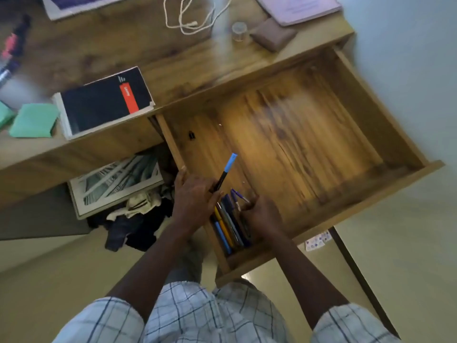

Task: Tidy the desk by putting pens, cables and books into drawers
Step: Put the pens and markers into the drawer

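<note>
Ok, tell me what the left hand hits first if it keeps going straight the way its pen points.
Probably nothing soon: from the left hand, the blue-capped pen points over the bare drawer floor toward the back; depth is unclear.

A blue-capped pen [225, 173] is gripped by the left hand [195, 196] over the open drawer [321, 134]; pens [228, 226] are touched by the right hand [259, 216].

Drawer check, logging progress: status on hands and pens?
Left hand grips blue-capped pen. Right hand in drawer, on pen pile. Nothing blocking.
</note>
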